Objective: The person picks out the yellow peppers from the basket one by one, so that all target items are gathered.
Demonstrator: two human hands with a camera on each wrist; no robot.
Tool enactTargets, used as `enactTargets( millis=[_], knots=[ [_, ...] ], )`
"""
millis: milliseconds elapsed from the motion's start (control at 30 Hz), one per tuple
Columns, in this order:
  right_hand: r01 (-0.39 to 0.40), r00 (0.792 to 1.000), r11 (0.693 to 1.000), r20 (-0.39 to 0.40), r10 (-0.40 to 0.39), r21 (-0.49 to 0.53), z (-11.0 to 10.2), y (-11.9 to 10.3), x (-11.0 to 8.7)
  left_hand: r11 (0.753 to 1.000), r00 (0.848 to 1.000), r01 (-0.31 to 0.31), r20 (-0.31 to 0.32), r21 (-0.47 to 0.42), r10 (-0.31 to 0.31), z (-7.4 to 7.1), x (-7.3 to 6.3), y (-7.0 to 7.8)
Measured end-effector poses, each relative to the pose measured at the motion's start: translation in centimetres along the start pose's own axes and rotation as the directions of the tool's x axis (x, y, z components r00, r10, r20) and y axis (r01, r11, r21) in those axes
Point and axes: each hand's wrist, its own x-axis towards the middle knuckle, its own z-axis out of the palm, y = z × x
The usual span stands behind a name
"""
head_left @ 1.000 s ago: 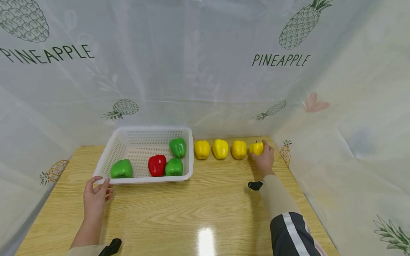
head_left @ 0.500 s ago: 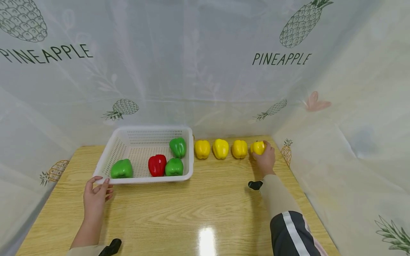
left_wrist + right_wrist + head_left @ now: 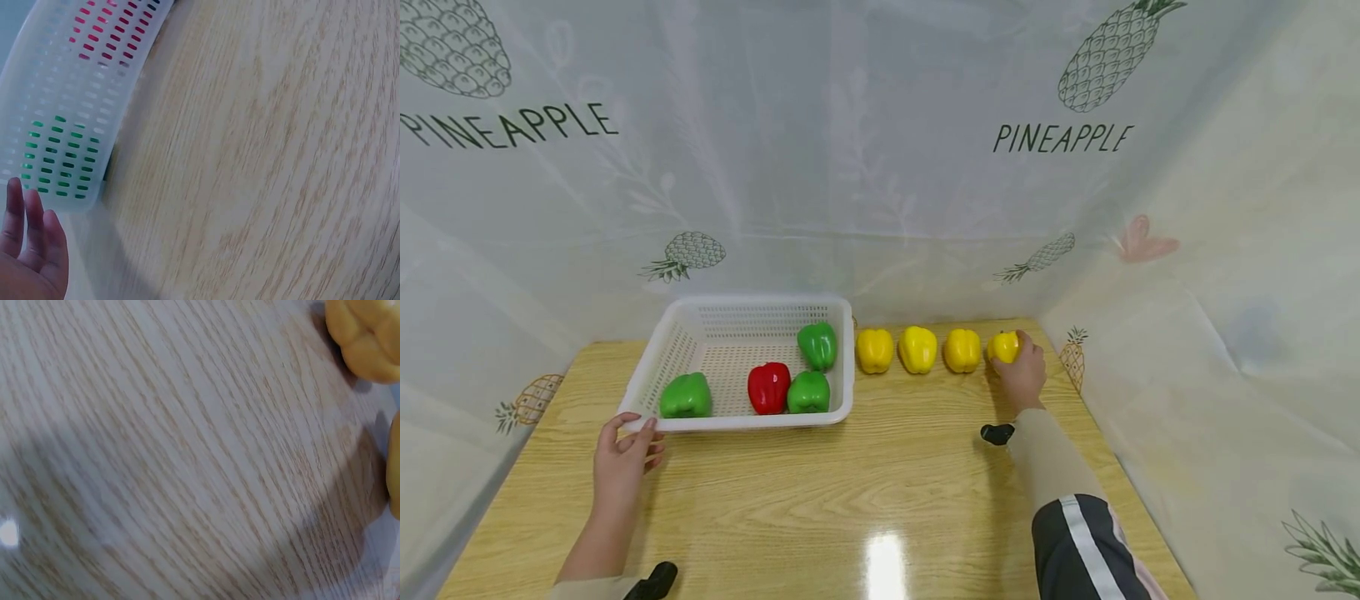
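At the right end of a row along the table's back, my right hand [image 3: 1021,377] grips a yellow bell pepper [image 3: 1002,347], thumb on its near left side and fingers round its right. Several more yellow bell peppers [image 3: 917,349] stand to its left. My left hand [image 3: 621,454] holds the front left corner of a white plastic basket [image 3: 741,422] by thumb and forefinger, its other fingers loosely bent below the rim. In the left wrist view, fingers [image 3: 37,240] show beside the basket's slotted wall [image 3: 103,87]. The right wrist view shows yellow pepper [image 3: 369,344] edges but no hand.
Inside the basket lie a red bell pepper [image 3: 768,388] and green bell peppers [image 3: 685,396], one at the left and two at the right. The wooden table [image 3: 820,500] meets a pineapple-print curtain [image 3: 850,167] at the back and sides.
The right hand and its yellow bell pepper have shifted very slightly right, away from the neighbouring pepper. The left hand stays at the basket corner.
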Motion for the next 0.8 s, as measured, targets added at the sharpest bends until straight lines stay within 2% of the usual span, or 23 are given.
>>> enactTargets(
  millis=[267,567,800],
  knots=[
    [-0.008,1.0,1.0,0.015,0.008,0.022,-0.2,-0.8,-0.4,0.999,0.999,-0.001,0.05,-0.051,0.003,-0.7,0.4,-0.1],
    [-0.008,1.0,1.0,0.017,0.008,0.0,0.0,-0.8,-0.4,1.0,0.997,0.031,0.073,-0.004,-0.03,-1.3,0.5,0.3],
    [-0.031,0.999,0.999,0.034,0.031,-0.011,0.0,-1.0,-0.5,1.0,0.993,-0.009,0.119,0.015,0.007,-1.7,0.4,0.3]
  ],
)
